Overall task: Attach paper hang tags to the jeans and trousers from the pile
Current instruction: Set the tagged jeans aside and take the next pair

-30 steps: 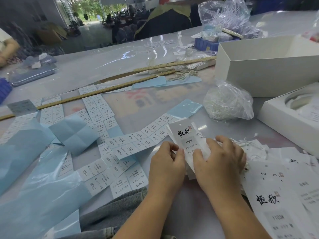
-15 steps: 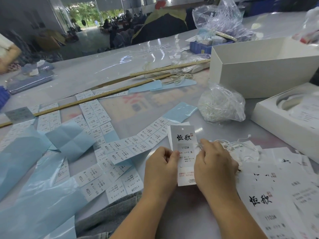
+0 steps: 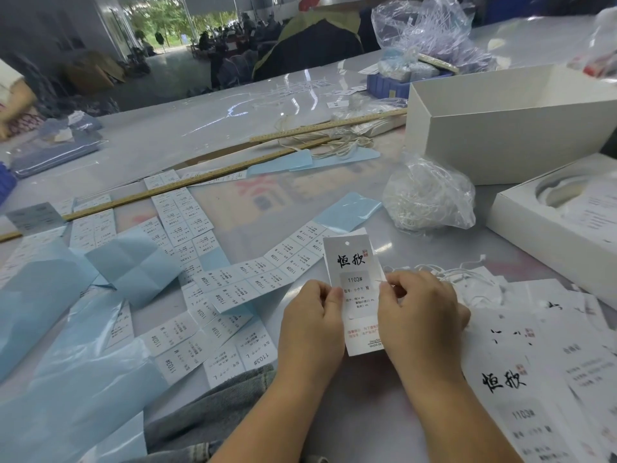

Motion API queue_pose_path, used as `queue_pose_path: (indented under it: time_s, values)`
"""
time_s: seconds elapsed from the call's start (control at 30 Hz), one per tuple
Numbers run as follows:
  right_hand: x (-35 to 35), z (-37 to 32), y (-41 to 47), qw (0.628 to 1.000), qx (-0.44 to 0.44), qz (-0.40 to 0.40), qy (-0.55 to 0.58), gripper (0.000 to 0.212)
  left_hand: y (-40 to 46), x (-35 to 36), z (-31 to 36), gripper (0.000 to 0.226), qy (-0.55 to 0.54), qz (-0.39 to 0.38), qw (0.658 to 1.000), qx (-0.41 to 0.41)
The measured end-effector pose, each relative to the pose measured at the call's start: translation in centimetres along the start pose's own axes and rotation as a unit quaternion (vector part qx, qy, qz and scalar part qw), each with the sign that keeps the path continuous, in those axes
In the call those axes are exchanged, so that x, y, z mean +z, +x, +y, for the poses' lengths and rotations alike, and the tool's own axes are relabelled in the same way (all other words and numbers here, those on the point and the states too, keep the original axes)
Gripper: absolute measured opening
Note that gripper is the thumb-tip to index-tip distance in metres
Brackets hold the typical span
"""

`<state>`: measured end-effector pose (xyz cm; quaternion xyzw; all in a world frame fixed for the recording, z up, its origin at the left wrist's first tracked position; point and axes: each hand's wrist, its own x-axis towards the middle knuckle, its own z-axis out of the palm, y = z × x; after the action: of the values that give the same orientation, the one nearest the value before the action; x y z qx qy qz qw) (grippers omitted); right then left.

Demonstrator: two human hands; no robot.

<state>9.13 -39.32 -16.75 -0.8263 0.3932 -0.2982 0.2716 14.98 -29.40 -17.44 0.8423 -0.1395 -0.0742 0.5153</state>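
Above the table [image 3: 367,412], both hands [image 3: 312,324] [image 3: 419,315] pinch the hang tag [image 3: 355,279] between them.

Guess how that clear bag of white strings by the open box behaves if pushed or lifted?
The bag of strings probably weighs little: thin film around loose loops. It slumps in a crumpled mound, so it would likely deform rather than slide cleanly. The glossy table cover may let it skid.
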Motion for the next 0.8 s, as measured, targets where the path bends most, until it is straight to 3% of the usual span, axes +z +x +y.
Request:
queue_pose_path:
  time_s: [0.23,0.33,0.5,0.8]
  values:
    - [0.33,0.25,0.01,0.998,-0.024,0.044,0.025,0.01,0.07,-0.13,-0.26,0.026,0.011,0.008,1.0,0.003]
    - [0.27,-0.04,-0.11,0.991,-0.082,0.076,0.073,0.005,0.07,-0.2,-0.2,0.026,-0.004,0.008,1.0,0.004]
    - [0.37,-0.14,-0.21,0.985,-0.129,0.036,0.111,0.009,0.05,-0.33,-0.12,0.027,-0.013,0.013,1.0,0.01]
    - [0.14,-0.51,-0.51,0.972,-0.15,0.086,0.161,0.011,0.05,-0.48,-0.06,0.027,-0.056,0.017,0.998,0.034]
